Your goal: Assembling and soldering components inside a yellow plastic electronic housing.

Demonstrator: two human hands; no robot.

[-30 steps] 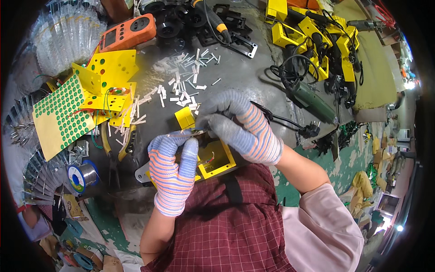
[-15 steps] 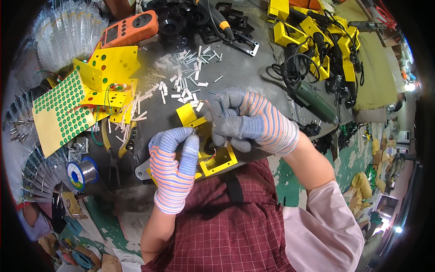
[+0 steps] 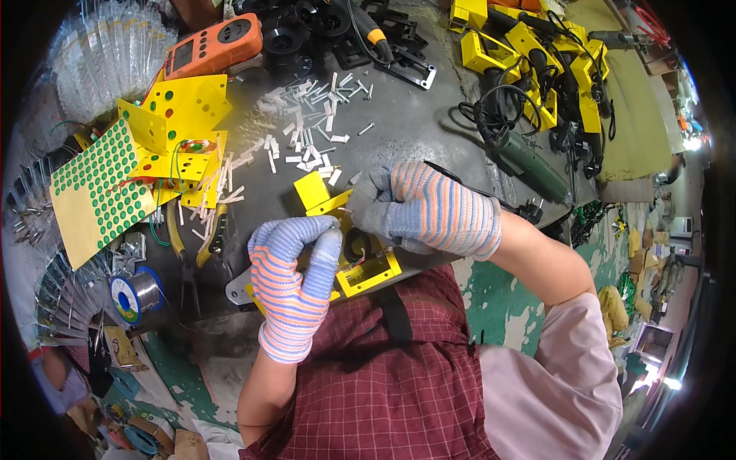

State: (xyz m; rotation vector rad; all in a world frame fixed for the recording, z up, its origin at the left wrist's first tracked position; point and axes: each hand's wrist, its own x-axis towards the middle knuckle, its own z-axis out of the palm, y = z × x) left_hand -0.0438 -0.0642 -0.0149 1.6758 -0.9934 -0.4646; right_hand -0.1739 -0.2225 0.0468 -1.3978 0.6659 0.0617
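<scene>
In striped, grey-fingered gloves, both my hands work over a yellow metal frame (image 3: 373, 274) at the table's near edge. My left hand (image 3: 295, 268) lies across the frame's left part, thumb and forefinger pinched together; something tiny may be between the tips, too small to name. Close to its fingertips, my right hand (image 3: 418, 207) has its fingers closed together above the frame, and what they hold is hidden. A raised yellow flap (image 3: 310, 189) of the frame sticks up beyond my left fingertips. Some dark wire shows inside the frame between the hands.
White sleeves and screws (image 3: 314, 126) lie scattered beyond my hands. At left are pliers (image 3: 184, 253), a solder spool (image 3: 136, 295), a green-dotted sticker sheet (image 3: 100, 188), yellow brackets (image 3: 192, 107) and an orange meter (image 3: 215, 46). A green power tool (image 3: 529, 165) and yellow frames (image 3: 491, 54) lie right.
My right hand has moved slightly left and its fingers have drawn together near my left fingertips. A dark cord now shows behind its wrist. My left hand has barely moved.
</scene>
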